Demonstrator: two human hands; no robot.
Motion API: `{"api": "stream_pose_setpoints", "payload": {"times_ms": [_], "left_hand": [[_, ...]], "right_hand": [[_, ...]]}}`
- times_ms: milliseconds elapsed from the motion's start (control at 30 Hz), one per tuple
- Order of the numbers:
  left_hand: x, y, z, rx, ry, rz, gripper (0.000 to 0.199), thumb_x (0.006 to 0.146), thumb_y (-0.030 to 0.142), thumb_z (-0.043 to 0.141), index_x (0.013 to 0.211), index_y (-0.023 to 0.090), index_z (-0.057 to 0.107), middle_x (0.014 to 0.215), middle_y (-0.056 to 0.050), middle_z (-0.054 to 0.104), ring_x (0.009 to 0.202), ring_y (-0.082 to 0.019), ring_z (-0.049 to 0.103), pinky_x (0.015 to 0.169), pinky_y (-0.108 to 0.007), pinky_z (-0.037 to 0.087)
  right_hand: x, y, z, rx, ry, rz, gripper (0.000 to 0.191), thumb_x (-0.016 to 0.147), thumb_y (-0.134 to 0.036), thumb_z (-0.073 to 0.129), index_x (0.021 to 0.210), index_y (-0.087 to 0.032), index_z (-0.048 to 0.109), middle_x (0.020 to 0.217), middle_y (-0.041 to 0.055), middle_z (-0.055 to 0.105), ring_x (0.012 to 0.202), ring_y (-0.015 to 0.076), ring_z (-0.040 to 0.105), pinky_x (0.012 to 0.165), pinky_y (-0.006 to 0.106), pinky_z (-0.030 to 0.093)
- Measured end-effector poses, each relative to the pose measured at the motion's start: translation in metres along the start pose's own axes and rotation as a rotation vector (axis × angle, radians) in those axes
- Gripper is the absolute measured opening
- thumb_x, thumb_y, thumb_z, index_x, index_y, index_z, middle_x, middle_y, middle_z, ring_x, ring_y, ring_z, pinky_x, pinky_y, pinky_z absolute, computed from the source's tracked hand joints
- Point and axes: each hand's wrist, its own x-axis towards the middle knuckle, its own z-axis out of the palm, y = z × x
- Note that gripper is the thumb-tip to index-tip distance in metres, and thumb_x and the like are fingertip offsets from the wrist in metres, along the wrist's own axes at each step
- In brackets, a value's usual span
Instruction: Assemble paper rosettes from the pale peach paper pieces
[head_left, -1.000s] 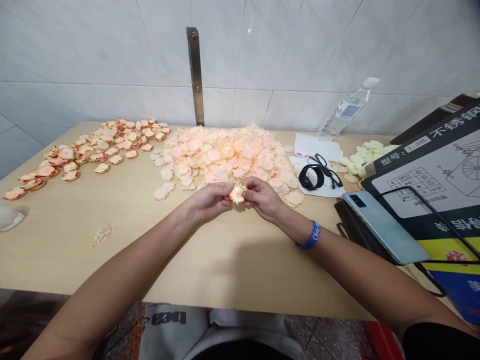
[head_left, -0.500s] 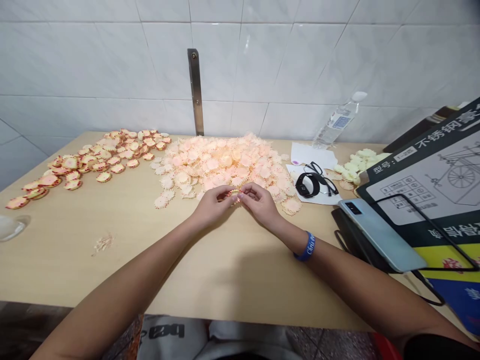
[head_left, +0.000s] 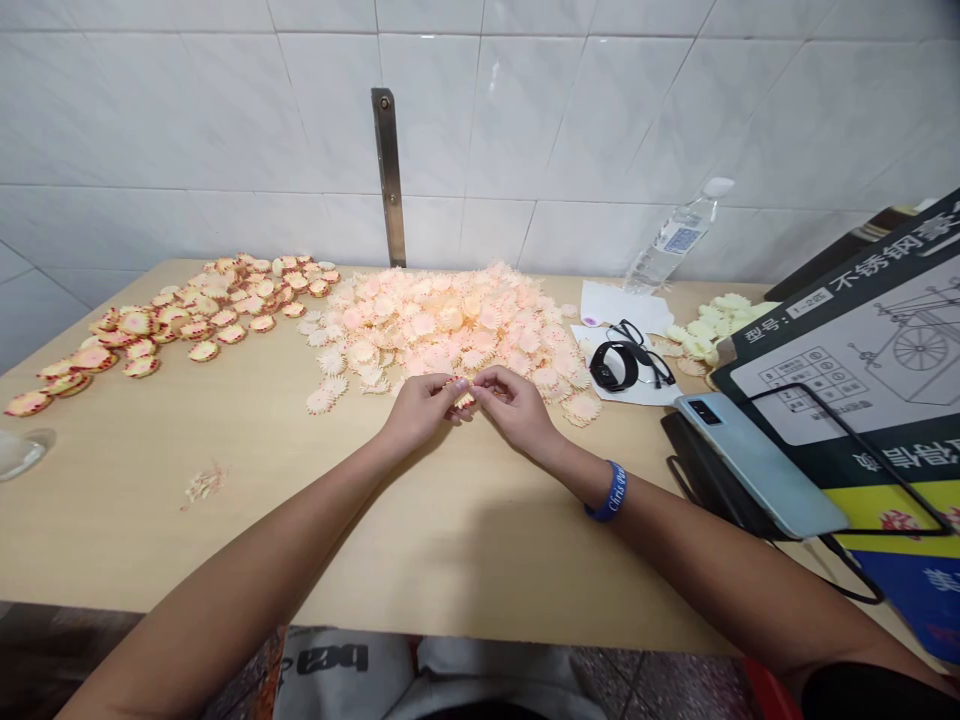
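Between both hands is a small pale flower-shaped petal piece [head_left: 464, 399] with red-tipped edges, held just in front of a heap. My left hand [head_left: 418, 412] is closed, its thumb and fingers pinching the piece from the left. From the other side, my right hand [head_left: 517, 413] is also closed, thumb and fingertips meeting at the piece's edge; a blue wristband is on this wrist. Fingers hide part of the piece. Directly behind the hands lies a large heap of loose pale pink scalloped petal pieces [head_left: 450, 320].
Thicker red-edged petal stacks [head_left: 195, 310] spread over the table's [head_left: 300, 470] back left. Small scraps [head_left: 205, 484] lie at left. On the right are paper with glasses [head_left: 637, 350], a bottle [head_left: 675, 240], greenish-white petals [head_left: 712, 325], a phone [head_left: 761, 465] and a printed box [head_left: 862, 350].
The petal piece has tilted and moved slightly left in the fingers, showing more of its face. My fingertips have shifted around it, and the view has moved slightly.
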Motion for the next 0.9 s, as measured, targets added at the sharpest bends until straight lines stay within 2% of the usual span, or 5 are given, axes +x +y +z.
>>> {"api": "stream_pose_setpoints", "payload": {"times_ms": [133, 267, 500, 633, 900], "left_hand": [[0.001, 0.0, -0.003, -0.192, -0.112, -0.095, 0.047, 0.071, 0.055, 0.073, 0.068, 0.009, 0.067, 0.064, -0.01, 0.067, 0.061, -0.017, 0.065, 0.061, -0.028, 0.052], [0.002, 0.0, -0.006, -0.34, -0.244, -0.195, 0.05, 0.067, 0.056, 0.077, 0.071, 0.007, 0.068, 0.069, -0.014, 0.069, 0.063, -0.016, 0.064, 0.06, -0.027, 0.052], [0.002, 0.002, -0.003, -0.174, -0.106, -0.082, 0.039, 0.063, 0.038, 0.084, 0.085, 0.01, 0.068, 0.074, -0.006, 0.069, 0.068, -0.016, 0.065, 0.066, -0.029, 0.054], [0.0, 0.005, 0.0, -0.122, -0.025, -0.099, 0.03, 0.064, 0.031, 0.083, 0.071, 0.011, 0.062, 0.062, -0.004, 0.065, 0.056, -0.014, 0.062, 0.061, -0.029, 0.051], [0.001, 0.005, -0.001, -0.191, -0.085, -0.12, 0.037, 0.066, 0.04, 0.081, 0.07, 0.007, 0.065, 0.064, -0.008, 0.066, 0.058, -0.017, 0.064, 0.066, -0.034, 0.053]], "right_hand": [[0.003, 0.0, -0.002, 0.182, -0.066, 0.111, 0.029, 0.074, -0.045, 0.073, 0.075, -0.019, 0.06, 0.057, -0.0038, 0.053, 0.048, 0.0089, 0.045, 0.045, 0.023, 0.034], [0.004, -0.005, -0.005, 0.344, -0.183, 0.209, 0.036, 0.068, -0.049, 0.078, 0.074, -0.019, 0.06, 0.059, -0.0018, 0.059, 0.051, 0.0097, 0.05, 0.045, 0.023, 0.036], [0.006, 0.005, -0.003, 0.17, -0.008, 0.119, 0.029, 0.072, -0.044, 0.074, 0.074, -0.019, 0.062, 0.055, -0.0044, 0.053, 0.048, 0.0086, 0.044, 0.044, 0.022, 0.032], [0.004, 0.008, -0.002, 0.085, -0.002, 0.043, 0.023, 0.078, -0.042, 0.068, 0.081, -0.019, 0.066, 0.06, -0.0032, 0.053, 0.054, 0.0104, 0.046, 0.048, 0.024, 0.035], [0.0, -0.001, -0.001, 0.036, -0.005, 0.02, 0.023, 0.083, -0.042, 0.062, 0.089, -0.02, 0.065, 0.065, -0.0022, 0.054, 0.058, 0.0115, 0.049, 0.051, 0.024, 0.038]]}}
